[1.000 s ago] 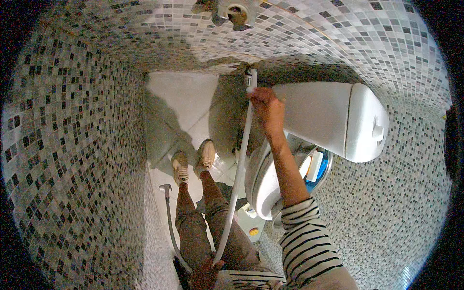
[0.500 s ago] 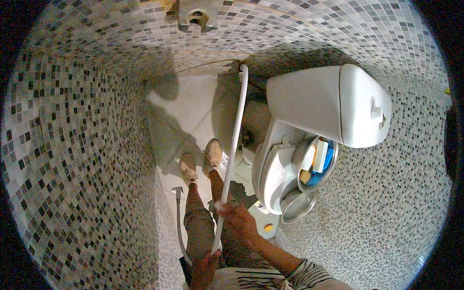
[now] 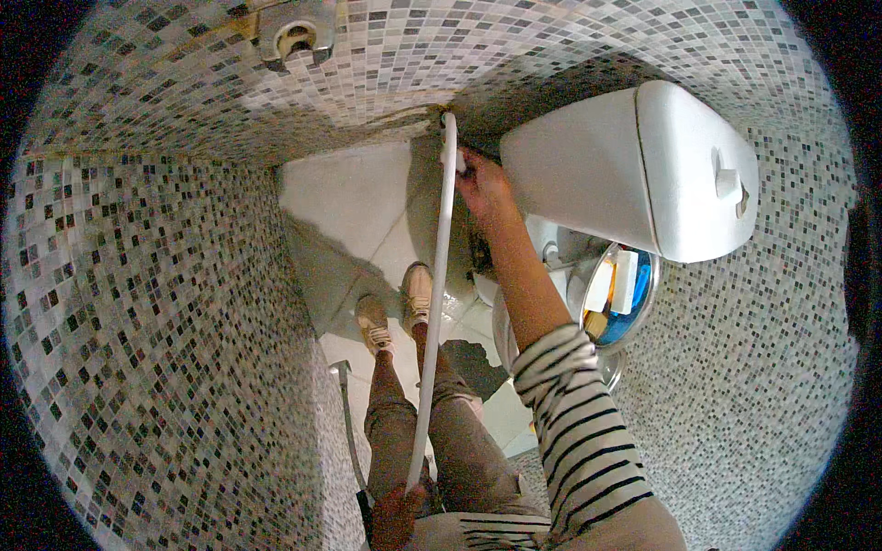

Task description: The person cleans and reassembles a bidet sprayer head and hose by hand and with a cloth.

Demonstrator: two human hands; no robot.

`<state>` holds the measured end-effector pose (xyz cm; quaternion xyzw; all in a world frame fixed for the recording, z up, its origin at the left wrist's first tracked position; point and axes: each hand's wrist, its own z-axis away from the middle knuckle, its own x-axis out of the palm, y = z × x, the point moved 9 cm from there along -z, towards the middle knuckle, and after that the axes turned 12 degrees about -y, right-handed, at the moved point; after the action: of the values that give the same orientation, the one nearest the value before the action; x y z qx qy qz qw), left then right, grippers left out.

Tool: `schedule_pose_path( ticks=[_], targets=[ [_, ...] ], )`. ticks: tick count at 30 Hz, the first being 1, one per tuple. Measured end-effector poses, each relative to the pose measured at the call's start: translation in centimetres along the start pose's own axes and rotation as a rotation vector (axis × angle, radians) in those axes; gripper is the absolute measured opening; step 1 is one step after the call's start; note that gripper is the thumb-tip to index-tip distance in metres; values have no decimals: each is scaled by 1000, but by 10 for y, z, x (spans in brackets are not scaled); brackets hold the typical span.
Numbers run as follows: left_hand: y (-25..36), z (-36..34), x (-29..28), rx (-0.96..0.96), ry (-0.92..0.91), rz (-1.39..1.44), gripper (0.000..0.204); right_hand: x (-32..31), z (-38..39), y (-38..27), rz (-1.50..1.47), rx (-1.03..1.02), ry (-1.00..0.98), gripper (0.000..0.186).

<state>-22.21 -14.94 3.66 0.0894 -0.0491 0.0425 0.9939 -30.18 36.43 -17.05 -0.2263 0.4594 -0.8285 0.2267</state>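
Both hands hold the long white pole: right hand (image 3: 480, 184) up high, left hand (image 3: 397, 514) low (toilet (image 3: 625, 174) beside); floor work looks unfinished.

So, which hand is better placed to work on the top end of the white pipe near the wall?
The right hand. It already touches the white pipe near its top end beside the cistern, while the left hand grips the bottom end, far below.

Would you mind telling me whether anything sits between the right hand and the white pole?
Nothing visible does: the right hand already grips the white pole near its far end, beside the toilet cistern.
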Motion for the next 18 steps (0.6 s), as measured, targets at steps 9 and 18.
schedule_pose_path(
  ticks=[9,18],
  targets=[
    [2,9,-2,-48,-14,65,36,59,-42,-4,-821,194,55,41],
    [13,14,-3,-43,-51,88,39,57,-27,-11,-456,249,-138,36]
  ],
)
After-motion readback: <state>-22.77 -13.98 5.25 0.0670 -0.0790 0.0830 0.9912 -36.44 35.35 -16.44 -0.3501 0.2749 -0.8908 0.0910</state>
